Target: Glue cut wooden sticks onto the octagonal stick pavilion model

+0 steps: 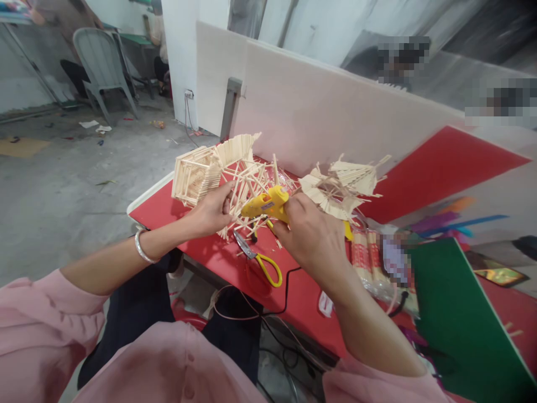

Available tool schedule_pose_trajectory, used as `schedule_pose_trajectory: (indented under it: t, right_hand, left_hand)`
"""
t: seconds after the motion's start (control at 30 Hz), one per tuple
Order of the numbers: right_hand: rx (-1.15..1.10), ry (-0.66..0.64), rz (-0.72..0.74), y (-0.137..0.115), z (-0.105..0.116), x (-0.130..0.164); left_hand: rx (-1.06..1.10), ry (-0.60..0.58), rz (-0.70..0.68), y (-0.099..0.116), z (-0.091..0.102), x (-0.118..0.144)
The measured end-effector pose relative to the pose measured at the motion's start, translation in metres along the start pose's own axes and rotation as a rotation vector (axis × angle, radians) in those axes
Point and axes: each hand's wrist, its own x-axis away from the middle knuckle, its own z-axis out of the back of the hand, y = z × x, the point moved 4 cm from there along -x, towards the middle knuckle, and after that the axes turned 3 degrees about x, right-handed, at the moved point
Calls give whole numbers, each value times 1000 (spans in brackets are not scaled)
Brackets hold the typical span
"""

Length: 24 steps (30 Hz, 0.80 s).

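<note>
Your right hand (312,235) is wrapped tight around the yellow glue gun (265,205), fingers closed on its grip, the nozzle pointing left toward the stick model (218,170). Your left hand (210,212) pinches the lower edge of that model, thumb and fingers closed on the thin wooden sticks, so the gun's tip sits just beside your left fingertips. The model is a box-like frame of pale sticks with a slatted roof, tilted and lifted off the table. A silver bangle (141,248) circles your left wrist.

Just below the gun, scissors (258,257) with yellow handles lie on the red table (302,296). To the right of your hand rests a second stick piece (344,182), fan-shaped, and near it a clear packet of sticks (369,260). A green board (457,319) lies at the table's right end. A pale partition (327,106) stands behind the table. Across the concrete floor (62,184), well apart, is a grey plastic chair (100,64).
</note>
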Motion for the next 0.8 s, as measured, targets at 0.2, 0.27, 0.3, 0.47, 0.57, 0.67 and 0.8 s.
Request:
schedule_pose_trajectory:
  t: [0.2, 0.27, 0.3, 0.47, 0.57, 0.67, 0.8]
  right_hand:
    - [-13, -16, 9, -2, 1, -2]
    - [-31, 5, 18, -2, 2, -2]
    - [-48, 23, 17, -2, 3, -2]
    - [-280, 184, -98, 15, 7, 2]
    - [-573, 303, -292, 33, -4, 9]
    - [-910, 332, -556, 44, -37, 17]
    - [-1388, 207, -658, 27, -87, 17]
  left_hand:
    - [29, -41, 47, -2, 3, 0]
    - [85, -29, 68, -3, 5, -1]
    - [119, -19, 83, -4, 6, -1]
    - [320, 10, 154, -5, 17, -6]
    - [455, 29, 166, -5, 28, -13]
    - [561, 45, 196, -5, 42, -19]
    - [704, 86, 259, -7, 65, -24]
